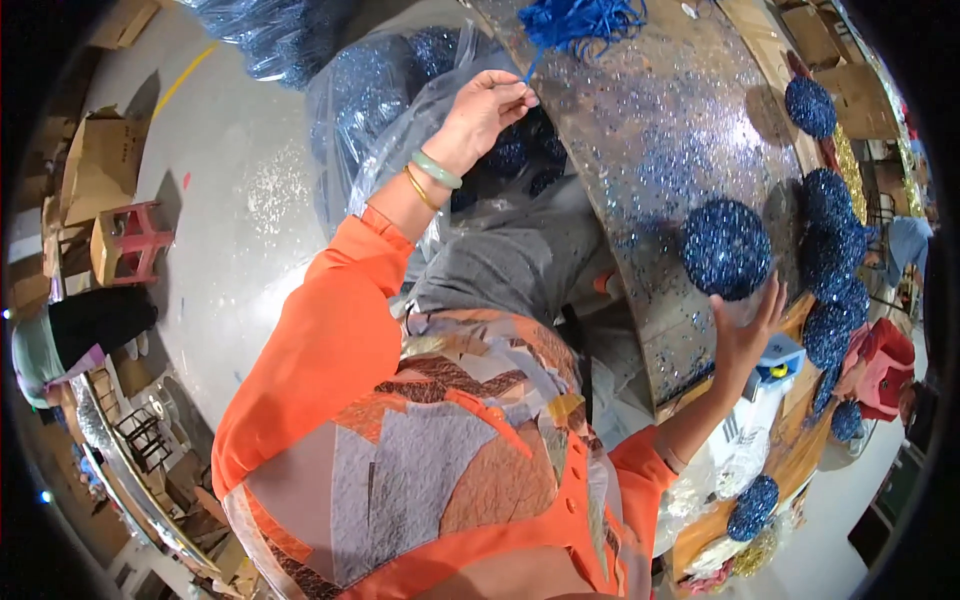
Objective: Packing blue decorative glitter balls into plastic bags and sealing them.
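Note:
My left hand [490, 112] is raised over the near-left edge of the table [640, 330]. Its thumb and fingertips pinch a thin blue ribbon [533, 66], which runs up to a tangled bundle of blue ribbons [590, 24] at the table's far end. On the right, my right hand [745, 335] has its fingers spread beside a dark blue glitter ball [726, 248]. The thumb reaches the ball's lower edge; whether it touches cannot be told. Loose blue glitter is scattered over the tabletop around the ball.
More blue glitter balls [830, 235] line the table's right side, near a small blue box [781, 357]. Clear plastic bags [365, 110] holding blue glittery things stand left of the table. Farther left are a red stool [140, 242], a carton [100, 165] and another person [95, 330].

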{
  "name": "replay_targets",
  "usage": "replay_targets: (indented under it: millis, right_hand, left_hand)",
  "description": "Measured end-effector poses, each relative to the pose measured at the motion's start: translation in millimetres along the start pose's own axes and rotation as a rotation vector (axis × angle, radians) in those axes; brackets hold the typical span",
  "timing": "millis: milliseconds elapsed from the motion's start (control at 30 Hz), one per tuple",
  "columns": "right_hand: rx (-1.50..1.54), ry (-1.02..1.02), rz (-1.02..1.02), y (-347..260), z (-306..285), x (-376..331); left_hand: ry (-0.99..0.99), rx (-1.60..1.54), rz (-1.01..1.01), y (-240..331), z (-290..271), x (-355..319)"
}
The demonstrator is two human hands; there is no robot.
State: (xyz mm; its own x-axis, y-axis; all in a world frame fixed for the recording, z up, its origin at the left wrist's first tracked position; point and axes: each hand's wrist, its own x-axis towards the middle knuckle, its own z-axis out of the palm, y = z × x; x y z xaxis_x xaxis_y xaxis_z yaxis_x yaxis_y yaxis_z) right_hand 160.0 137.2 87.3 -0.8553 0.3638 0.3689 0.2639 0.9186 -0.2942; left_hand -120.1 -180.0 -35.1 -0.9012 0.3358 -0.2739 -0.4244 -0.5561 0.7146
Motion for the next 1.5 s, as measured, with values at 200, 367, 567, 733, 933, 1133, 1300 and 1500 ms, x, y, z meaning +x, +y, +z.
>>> replay_targets:
  millis: [200,367,567,733,933,1133,1300,1500]
  right_hand:
    - [0.138,0.361,-0.116,-52.5,-11.8,-14.0]
    - [0.284,0.196,-0.29,-114.1,17.5,-12.1]
    - [0.29,0.039,-0.384,-114.7,42.7,-15.0]
    - [0.307,0.007,-0.474,-92.8,54.7,-19.7]
    - [0.418,0.084,-0.407,-69.5,63.8,-37.2]
    - [0.432,0.022,-0.405,-70.9,45.9,-46.6]
    - [0.404,0.005,-0.489,-76.2,41.4,-51.4]
    - [0.436,0.186,-0.368,-61.6,27.5,-43.0]
  left_hand:
    - [-0.112,0.01,-0.143,-28.0,50.6,-67.1]
    - [-0.231,0.103,-0.177,-39.1,88.9,-113.2]
    - [-0.345,0.247,-0.189,-42.2,111.1,-147.5]
    - [-0.409,0.315,-0.209,-51.3,107.8,-151.2]
    - [-0.325,0.092,-0.551,-85.7,110.6,-149.4]
    - [-0.394,0.146,-0.794,-91.9,106.3,-146.5]
    - [-0.424,0.159,-0.76,-86.9,113.0,-145.0]
    - [-0.464,0.035,-0.701,-80.9,123.3,-145.6]
